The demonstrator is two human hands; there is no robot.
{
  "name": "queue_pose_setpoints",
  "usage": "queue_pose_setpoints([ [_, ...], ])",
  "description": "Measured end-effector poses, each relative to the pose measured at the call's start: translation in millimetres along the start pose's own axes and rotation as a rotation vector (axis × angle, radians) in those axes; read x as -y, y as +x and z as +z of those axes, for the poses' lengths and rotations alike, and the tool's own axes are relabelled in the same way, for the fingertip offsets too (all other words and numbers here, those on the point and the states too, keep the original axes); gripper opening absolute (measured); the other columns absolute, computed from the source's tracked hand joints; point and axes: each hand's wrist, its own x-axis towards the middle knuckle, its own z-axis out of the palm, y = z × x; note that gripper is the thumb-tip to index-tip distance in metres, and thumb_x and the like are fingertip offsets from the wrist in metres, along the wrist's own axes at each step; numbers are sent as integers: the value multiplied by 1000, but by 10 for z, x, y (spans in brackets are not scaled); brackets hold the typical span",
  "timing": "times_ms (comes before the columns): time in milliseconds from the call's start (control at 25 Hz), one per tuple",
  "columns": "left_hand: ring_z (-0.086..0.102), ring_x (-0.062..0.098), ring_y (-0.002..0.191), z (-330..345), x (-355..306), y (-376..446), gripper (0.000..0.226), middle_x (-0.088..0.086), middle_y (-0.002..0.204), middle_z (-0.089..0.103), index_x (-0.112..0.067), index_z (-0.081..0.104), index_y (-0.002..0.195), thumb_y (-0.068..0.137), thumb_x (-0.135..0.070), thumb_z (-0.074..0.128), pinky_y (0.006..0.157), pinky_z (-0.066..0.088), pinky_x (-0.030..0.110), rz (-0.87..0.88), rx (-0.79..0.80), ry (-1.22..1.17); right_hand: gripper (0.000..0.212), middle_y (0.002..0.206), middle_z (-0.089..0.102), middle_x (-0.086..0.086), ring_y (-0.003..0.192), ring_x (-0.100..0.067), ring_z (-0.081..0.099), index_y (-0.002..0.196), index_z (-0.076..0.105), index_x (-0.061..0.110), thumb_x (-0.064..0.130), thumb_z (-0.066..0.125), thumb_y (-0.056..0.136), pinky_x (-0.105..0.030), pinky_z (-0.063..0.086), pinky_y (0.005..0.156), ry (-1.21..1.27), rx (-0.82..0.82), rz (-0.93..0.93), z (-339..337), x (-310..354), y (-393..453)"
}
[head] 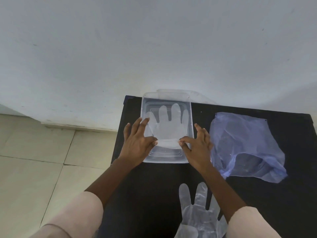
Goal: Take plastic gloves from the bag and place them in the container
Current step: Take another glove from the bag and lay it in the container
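Pinching the folded cuff of a clear plastic glove (167,127) from both sides: left hand (137,145) with thumb and forefinger closed on the cuff's left end, other fingers spread flat over the rim; right hand (197,148) likewise nipped on the right end, remaining fingers fanned. Glove thin, filmy, translucent, lying flat inside the container (192,134), finger shapes pointing away. Container rectangular, clear rigid plastic, stepped ridges on its floor, resting on a matte black table (300,194). Just right, a crumpled bluish bag (245,145), sheer and wrinkled, mouth open. Nearer, a second transparent glove (199,212) flat on the table.
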Motion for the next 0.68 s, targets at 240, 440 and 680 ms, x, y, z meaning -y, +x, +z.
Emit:
queue_pose_setpoints([
  [240, -4, 26, 150, -63, 61, -74, 81, -2, 164, 10, -41, 72, 105, 76, -83, 9, 114, -14, 59, 111, 315, 40, 25, 160, 13, -3, 148, -29, -1, 103, 65, 40, 49, 67, 80, -50, 0, 118, -162, 291, -77, -198, -34, -21],
  [440, -14, 24, 149, -144, 5, -47, 98, -6, 164, -2, -43, 70, 110, 71, -83, -10, 113, -21, 56, 102, 387, 86, 30, 162, -1, -2, 147, -30, -14, 106, 64, 42, 57, 58, 82, -53, -7, 116, -280, 356, -135, -240, -77, 5],
  [680, -16, 26, 149, -160, -15, -27, 113, -5, 164, -5, -38, 61, 125, 65, -79, -25, 112, -22, 56, 63, 451, 121, 35, 163, -1, -1, 148, -29, -12, 97, 70, 34, 49, 38, 94, -54, -5, 115, -287, 366, -110, -217, -85, 42],
])
